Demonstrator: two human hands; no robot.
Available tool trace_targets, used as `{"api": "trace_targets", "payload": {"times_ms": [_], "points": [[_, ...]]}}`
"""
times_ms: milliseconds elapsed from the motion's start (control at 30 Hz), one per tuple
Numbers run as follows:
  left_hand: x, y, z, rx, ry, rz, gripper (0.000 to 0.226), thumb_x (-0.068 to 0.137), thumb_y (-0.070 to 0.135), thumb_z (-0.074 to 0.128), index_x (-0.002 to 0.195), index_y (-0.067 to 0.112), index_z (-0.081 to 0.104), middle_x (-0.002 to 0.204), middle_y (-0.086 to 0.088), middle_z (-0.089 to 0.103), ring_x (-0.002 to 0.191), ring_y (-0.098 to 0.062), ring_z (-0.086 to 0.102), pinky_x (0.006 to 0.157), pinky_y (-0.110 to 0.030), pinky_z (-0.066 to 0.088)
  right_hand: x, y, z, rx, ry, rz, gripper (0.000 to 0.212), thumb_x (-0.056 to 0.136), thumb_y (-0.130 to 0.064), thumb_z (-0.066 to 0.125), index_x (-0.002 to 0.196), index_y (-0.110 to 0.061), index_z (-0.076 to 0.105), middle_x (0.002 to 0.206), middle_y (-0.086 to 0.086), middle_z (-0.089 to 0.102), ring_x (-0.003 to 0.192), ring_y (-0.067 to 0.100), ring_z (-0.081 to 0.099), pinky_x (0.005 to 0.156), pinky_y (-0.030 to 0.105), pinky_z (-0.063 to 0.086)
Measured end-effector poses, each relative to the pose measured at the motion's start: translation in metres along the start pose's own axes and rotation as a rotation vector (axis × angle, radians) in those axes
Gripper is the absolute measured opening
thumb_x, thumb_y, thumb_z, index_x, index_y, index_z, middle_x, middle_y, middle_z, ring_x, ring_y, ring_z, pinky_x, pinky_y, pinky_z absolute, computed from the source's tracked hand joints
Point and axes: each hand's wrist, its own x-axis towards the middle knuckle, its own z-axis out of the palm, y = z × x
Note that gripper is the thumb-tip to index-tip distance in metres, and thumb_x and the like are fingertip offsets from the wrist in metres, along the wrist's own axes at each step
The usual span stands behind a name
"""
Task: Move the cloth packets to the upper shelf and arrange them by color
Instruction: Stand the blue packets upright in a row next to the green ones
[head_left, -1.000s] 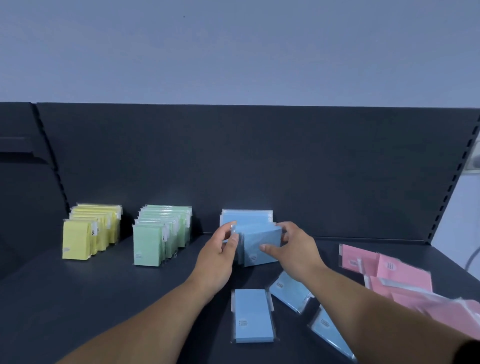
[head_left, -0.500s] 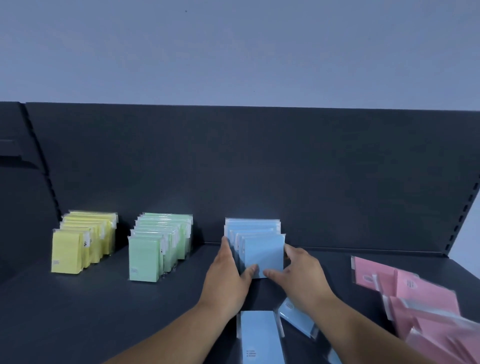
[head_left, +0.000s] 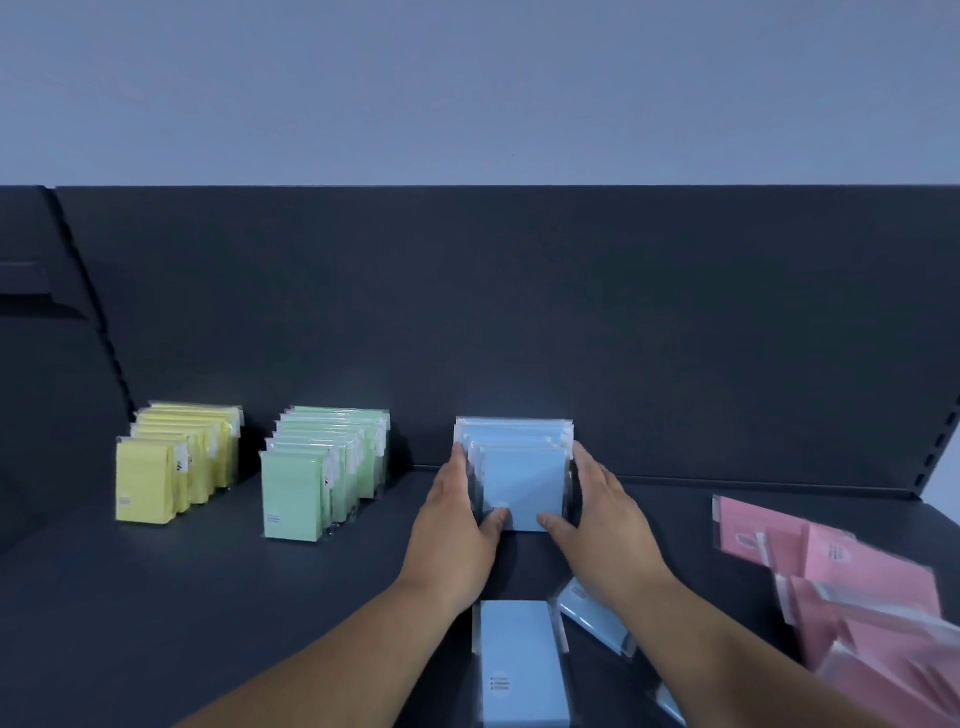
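On the dark shelf (head_left: 249, 597) three rows of packets stand upright against the back panel (head_left: 519, 312): a yellow row (head_left: 150, 480) at far left, a green row (head_left: 304, 491) just right of it, and a blue row (head_left: 522, 483) near the middle, well apart from the green. Both hands flank the blue row. The left hand (head_left: 457, 525) lies with straight fingers flat along the row's left side, its thumb touching the lower front of the first packet; the right hand (head_left: 602, 519) mirrors it on the right side, thumb on the same face. Neither hand closes round a packet; they press the row between them. Nearer the person, one blue packet (head_left: 519, 660) lies flat between the forearms, and another (head_left: 597, 618) lies tilted, partly under the right wrist. A loose pink pile (head_left: 857, 587) lies sprawled at the right end of the shelf.
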Motion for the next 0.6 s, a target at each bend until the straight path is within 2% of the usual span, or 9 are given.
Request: {"api": "trace_targets", "payload": {"times_ms": [100,200,300,400,467,500,600], "points": [[-0.0004,0.0001,-0.0006,0.0,-0.019,-0.002,0.084,0.093,0.027,0.059,0.152,0.035,-0.001,0.147,0.005,0.039,0.131,-0.014,0.041,0.109,-0.028,0.034,-0.0008,-0.0008,0.0006,-0.035,-0.066,-0.017,0.082,0.092,-0.036,0.06,0.153,-0.037,0.004,0.14,-0.006,0.05,0.12,0.016,0.052,0.095,0.028,0.045],[-0.0001,-0.0011,-0.0018,0.006,-0.038,-0.014,0.083,0.094,0.028,0.056,0.15,0.04,-0.004,0.137,0.006,0.051,0.118,-0.012,0.052,0.099,-0.024,0.041,-0.0005,-0.0015,-0.0001,-0.031,-0.074,-0.021,0.083,0.093,-0.036,0.058,0.152,-0.04,0.001,0.126,-0.006,0.059,0.105,0.014,0.058,0.084,0.025,0.047],[0.0009,-0.0024,-0.0025,0.018,-0.036,-0.016,0.082,0.095,0.028,0.054,0.149,0.041,-0.006,0.126,0.004,0.058,0.103,-0.013,0.058,0.088,-0.02,0.043,0.001,-0.0004,0.0004,-0.029,-0.092,-0.009,0.083,0.094,-0.035,0.056,0.152,-0.042,-0.003,0.098,-0.006,0.063,0.083,0.011,0.057,0.068,0.023,0.044],[0.0011,-0.0023,-0.0022,0.025,-0.04,-0.012,0.082,0.096,0.028,0.053,0.149,0.041,-0.007,0.128,0.005,0.057,0.104,-0.013,0.057,0.087,-0.019,0.042,0.0011,0.0003,0.0008,-0.028,-0.112,-0.017,0.082,0.094,-0.036,0.054,0.151,-0.042,-0.005,0.085,-0.007,0.061,0.073,0.007,0.055,0.059,0.023,0.04],[0.0018,-0.0022,-0.0026,0.026,-0.056,-0.021,0.082,0.095,0.029,0.054,0.15,0.039,-0.007,0.132,0.003,0.054,0.108,-0.014,0.056,0.089,-0.02,0.04,0.0009,0.0006,0.0015,-0.025,-0.113,-0.025,0.08,0.093,-0.041,0.054,0.151,-0.04,-0.002,0.087,-0.009,0.061,0.072,0.005,0.055,0.055,0.02,0.039],[0.0023,-0.0019,-0.003,0.024,-0.066,-0.028,0.083,0.095,0.03,0.055,0.15,0.038,-0.006,0.134,0.001,0.053,0.112,-0.015,0.055,0.09,-0.02,0.039,0.0013,0.001,0.0017,-0.007,-0.105,-0.023,0.079,0.092,-0.045,0.054,0.151,-0.038,0.002,0.097,-0.009,0.063,0.077,0.007,0.057,0.058,0.02,0.04],[0.0035,-0.0011,-0.0074,-0.013,-0.074,-0.056,0.088,0.092,0.034,0.06,0.152,0.032,-0.003,0.143,0.002,0.046,0.126,-0.015,0.047,0.093,-0.017,0.032,0.0053,0.0016,-0.001,0.204,-0.039,0.047,0.072,0.089,-0.052,0.057,0.149,-0.029,0.023,0.131,-0.008,0.058,0.11,0.013,0.058,0.081,0.022,0.042]]}}
